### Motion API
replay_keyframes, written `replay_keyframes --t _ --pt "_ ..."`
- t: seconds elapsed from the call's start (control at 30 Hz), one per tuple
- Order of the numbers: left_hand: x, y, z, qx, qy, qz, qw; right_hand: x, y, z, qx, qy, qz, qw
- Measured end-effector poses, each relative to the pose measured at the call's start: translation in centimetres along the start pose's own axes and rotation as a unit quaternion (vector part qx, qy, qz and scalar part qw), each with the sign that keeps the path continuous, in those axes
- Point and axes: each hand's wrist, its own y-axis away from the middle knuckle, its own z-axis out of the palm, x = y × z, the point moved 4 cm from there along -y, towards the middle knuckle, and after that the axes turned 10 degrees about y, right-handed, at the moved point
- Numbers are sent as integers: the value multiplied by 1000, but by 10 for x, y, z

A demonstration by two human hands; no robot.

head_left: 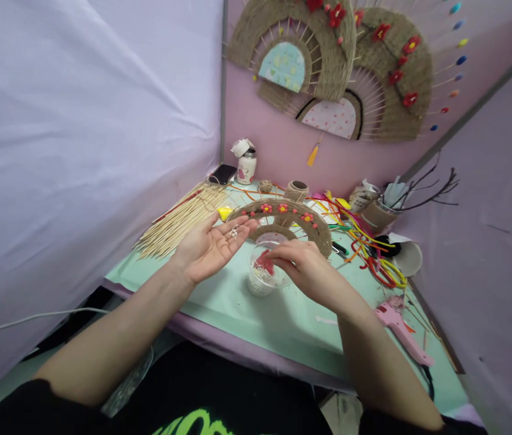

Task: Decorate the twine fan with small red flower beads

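Observation:
My left hand is palm up with its fingers stretched out flat. A few small white beads lie on its fingers, loose rather than gripped. My right hand is over a clear plastic cup, its fingertips pinched together at the rim. What sits between those fingertips, if anything, is hidden. Inside the cup are small white beads and a red piece. Just behind both hands stands a twine-wrapped fan arch with red flowers, partly covered by the right hand.
Thin bamboo sticks are spread at the left, near a phone and a white bottle. A twine spool stands at the back. Coloured pipe cleaners and a pink glue gun lie at the right. Finished fans hang behind.

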Motion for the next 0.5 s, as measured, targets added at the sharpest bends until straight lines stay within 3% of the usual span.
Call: replay_keyframes --t 0.23,0.5 --pt "-19 6 4 -9 0 -20 1000 -16 -14 -25 146 -50 13 988" --pt "-34 4 7 -27 -6 -20 999 -28 -32 -19 145 38 24 988"
